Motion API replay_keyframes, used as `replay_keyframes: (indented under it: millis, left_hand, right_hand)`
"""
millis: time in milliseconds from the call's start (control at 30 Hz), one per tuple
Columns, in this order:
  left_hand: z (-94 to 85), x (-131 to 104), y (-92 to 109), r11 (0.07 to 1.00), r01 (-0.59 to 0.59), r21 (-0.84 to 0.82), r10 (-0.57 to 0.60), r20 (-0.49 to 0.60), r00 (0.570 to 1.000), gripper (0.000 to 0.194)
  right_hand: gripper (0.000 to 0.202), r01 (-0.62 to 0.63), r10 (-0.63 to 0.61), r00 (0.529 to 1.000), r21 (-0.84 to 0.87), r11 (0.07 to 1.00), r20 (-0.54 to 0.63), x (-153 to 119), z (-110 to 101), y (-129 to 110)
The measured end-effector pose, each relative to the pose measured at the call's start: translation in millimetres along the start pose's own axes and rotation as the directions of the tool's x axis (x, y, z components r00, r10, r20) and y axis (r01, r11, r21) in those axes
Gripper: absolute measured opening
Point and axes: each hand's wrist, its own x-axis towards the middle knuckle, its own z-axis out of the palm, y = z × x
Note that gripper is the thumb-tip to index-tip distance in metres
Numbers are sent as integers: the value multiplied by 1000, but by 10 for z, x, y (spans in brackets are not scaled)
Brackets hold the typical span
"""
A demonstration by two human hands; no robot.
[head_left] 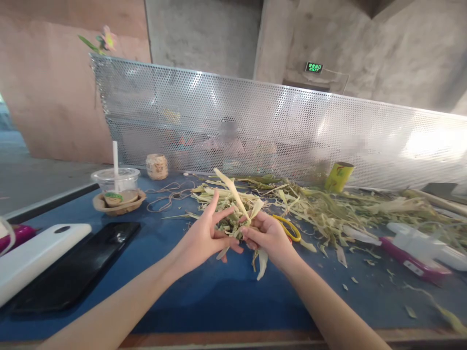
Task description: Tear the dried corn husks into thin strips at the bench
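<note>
Pale dried leaf strips point(235, 194) rise from between my hands, and one long strip points up and to the left. My right hand point(268, 238) pinches the strips at their crossing, with a loose end point(262, 265) hanging below. My left hand point(207, 231) is just to the left, fingers spread, its thumb up and its fingertips near the lower part of the strips. Behind both hands lies a heap of dried leaves point(292, 201). Yellow-handled scissors point(292, 228) lie just beyond my right hand, their blades hidden.
At left are a black phone point(78, 265), a white case point(44, 257), a plastic cup point(120, 182) on a brown tray point(118, 209), a jar point(156, 166) and thin cord point(171, 194). A yellow-green can point(338, 177) and magenta device point(416, 260) stand right. Perforated metal point(219, 126) borders the back.
</note>
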Motion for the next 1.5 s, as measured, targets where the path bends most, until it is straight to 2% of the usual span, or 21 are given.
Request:
replay_keyframes:
  millis: [167,233,333,433,533,667,767,867,933,1033,1100,1167,1267,1400,1500]
  left_hand:
    - [46,-38,99,1000,13,21,-11,-70,998,113]
    - [68,-57,141,999,36,21,-35,-65,997,114]
    - [72,-73,142,998,66,17,-65,-55,996,116]
    - [59,-79,92,1000,13,23,-12,-53,999,113]
    - [69,-80,61,997,-55,63,58,-57,997,110]
    - [111,-60,70,982,-60,181,77,-93,993,113]
    - [118,-31,48,959,-61,276,93,-105,990,107]
    - [89,-6,-18,946,-69,317,99,-81,992,99]
    - [66,6,-61,949,-73,308,107,-94,990,98]
    - [54,21,-79,968,-59,244,88,-108,990,101]
    - [62,32,-57,981,-39,189,59,-98,993,103]
    - [78,41,-23,989,-18,150,31,-89,996,104]
    - [105,42,17,993,-28,115,40,-103,994,103]
    - [127,24,36,997,-62,45,67,-135,989,101]
    - [114,19,21,999,-48,-9,46,-167,985,105]
  right_hand:
    - [33,44,-28,980,81,996,-197,14,-2,-7]
    - [30,68,-38,974,132,989,-224,11,-1,-16]
    - [29,27,9,984,198,980,-175,10,-3,-19]
    - [31,-45,60,996,208,977,-67,8,1,-20]
    - [31,-30,28,999,97,995,26,-8,38,-28]
    - [31,11,3,994,-125,992,113,-32,101,-9]
    - [26,55,-39,996,-215,975,78,-41,87,38]
    - [21,125,-133,991,-399,908,6,-46,12,80]
    - [19,156,-193,981,-500,852,-24,-50,-36,96]
    - [18,211,-247,969,-568,796,14,-59,-57,93]
    - [20,229,-243,969,-548,805,48,-69,-39,72]
    - [21,188,-190,981,-480,857,44,-81,-12,38]
    - [24,122,-134,991,-362,924,-8,-98,20,-19]
    - [28,132,-156,985,-257,957,-76,-96,33,-62]
    - [30,116,-137,986,-196,974,-99,-67,22,-49]
